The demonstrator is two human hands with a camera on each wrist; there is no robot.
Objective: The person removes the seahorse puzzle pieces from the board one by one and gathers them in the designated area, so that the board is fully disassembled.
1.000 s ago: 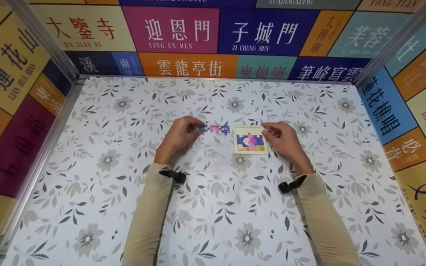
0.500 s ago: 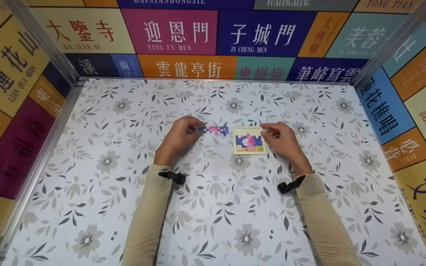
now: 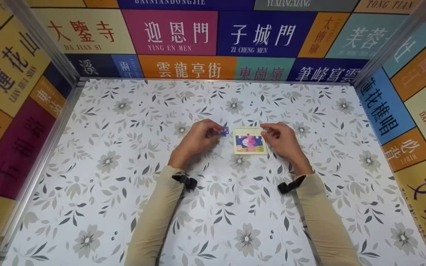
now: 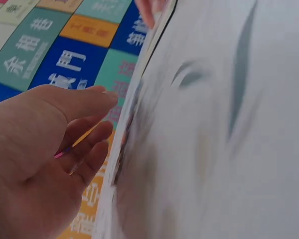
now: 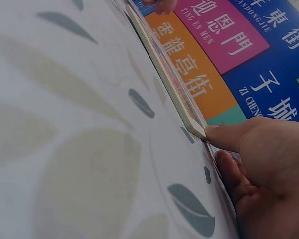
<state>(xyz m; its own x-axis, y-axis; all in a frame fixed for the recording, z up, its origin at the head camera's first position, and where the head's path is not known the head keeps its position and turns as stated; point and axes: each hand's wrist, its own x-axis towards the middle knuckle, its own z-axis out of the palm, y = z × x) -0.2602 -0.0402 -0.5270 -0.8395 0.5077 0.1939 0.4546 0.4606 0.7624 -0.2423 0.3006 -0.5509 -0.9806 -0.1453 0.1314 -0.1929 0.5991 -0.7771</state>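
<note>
Room to pass lies over the white flower-printed worktop (image 3: 213, 225) at lower centre, between two beige sleeves (image 3: 154, 210); mid-frame is barred by the left hand (image 3: 199, 137), small purple jigsaw piece (image 3: 226, 130), square cream-framed puzzle board (image 3: 240, 131) and right hand (image 3: 281, 137), the top and sides by multicoloured panels (image 3: 264, 33).

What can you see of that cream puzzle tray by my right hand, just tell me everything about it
The puzzle tray is slim, cream and squarish, its material hard to tell, perhaps board or wood. Interlocked puzzle pieces in purple, pink and yellow fill its near part, with knobbed tabs along their far edge; beyond them, bare cream shows. It lies flat on the flower-patterned table. The right hand holds its far right corner, thumb against the edge.
</note>
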